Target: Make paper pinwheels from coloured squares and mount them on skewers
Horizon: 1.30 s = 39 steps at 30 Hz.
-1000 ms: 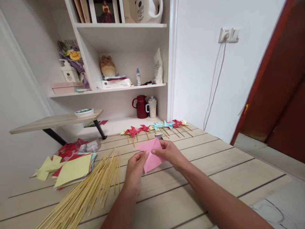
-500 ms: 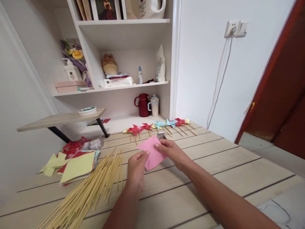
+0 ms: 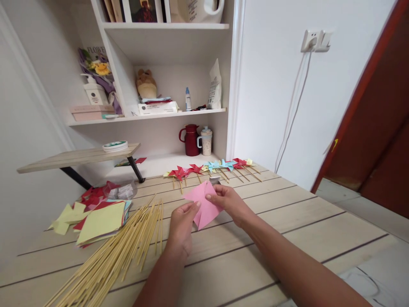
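A pink paper sheet [image 3: 207, 211], cut in from its corners, is held above the slatted table between both hands. My left hand [image 3: 183, 221] pinches its left side, thumb on top. My right hand [image 3: 228, 202] grips the upper right part, its thumb pressed on the paper near the middle. The fingers under the sheet are hidden. Just behind the right hand lies a small greyish object [image 3: 214, 180], partly covered. To the left are a loose bundle of thin wooden sticks [image 3: 128, 243] and a stack of coloured paper squares [image 3: 100, 224], yellow on top.
Finished paper pinwheels on sticks [image 3: 223, 165] line the table's back edge. Cut red and yellow paper [image 3: 68, 217] and a clear plastic box [image 3: 123, 190] lie at left, near a small raised stand [image 3: 76, 157]. A red jug [image 3: 191, 140] and a cup [image 3: 206, 141] stand behind.
Both hands keep their hold on the pink paper, with only a slight shift of the sheet. The camera view has moved a little.
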Available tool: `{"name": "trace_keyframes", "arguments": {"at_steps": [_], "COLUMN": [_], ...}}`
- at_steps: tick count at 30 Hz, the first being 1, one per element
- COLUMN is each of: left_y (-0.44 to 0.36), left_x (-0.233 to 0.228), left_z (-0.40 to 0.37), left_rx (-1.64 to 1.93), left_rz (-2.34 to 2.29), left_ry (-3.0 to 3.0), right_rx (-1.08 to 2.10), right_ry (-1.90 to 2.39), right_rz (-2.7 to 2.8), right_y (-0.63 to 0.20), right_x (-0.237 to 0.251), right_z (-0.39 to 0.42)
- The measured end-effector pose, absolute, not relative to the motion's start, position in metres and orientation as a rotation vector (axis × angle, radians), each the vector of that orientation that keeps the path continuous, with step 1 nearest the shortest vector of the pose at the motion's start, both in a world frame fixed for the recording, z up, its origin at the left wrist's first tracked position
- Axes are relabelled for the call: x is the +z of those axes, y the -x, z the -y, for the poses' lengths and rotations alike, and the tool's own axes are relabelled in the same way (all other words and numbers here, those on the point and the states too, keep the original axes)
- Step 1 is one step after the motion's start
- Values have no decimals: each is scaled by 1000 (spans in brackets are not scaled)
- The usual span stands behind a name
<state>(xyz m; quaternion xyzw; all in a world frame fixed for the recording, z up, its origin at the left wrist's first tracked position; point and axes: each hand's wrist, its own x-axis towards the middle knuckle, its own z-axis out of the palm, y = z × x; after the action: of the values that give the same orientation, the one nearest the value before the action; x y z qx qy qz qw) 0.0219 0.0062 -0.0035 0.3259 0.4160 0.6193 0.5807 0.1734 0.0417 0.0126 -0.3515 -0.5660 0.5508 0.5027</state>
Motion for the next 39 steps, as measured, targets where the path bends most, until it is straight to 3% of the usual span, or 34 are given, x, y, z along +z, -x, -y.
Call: {"name": "trace_keyframes", "arguments": {"at_steps": [4, 9, 13, 24, 39], "left_y": [-19, -10, -3, -7, -9], "left_x": [-1, 1, 4, 8, 6], "left_z": [-8, -15, -18, -11, -7], "left_rx": [1500, 1655, 1753, 1646, 1619], "left_rz": [-942, -917, -841, -704, -763], "left_ry": [-572, -387, -326, -356, -487], "right_rx": [1068, 372, 145, -87, 103], "right_ry": [883, 884, 787, 819, 689], "right_rz": [1399, 1629, 1828, 2006, 1792], "right_y": [-175, -174, -162, -147, -151], "right_x": [11, 10, 4, -16, -7], "right_z": [-42, -35, -26, -27, -28]}}
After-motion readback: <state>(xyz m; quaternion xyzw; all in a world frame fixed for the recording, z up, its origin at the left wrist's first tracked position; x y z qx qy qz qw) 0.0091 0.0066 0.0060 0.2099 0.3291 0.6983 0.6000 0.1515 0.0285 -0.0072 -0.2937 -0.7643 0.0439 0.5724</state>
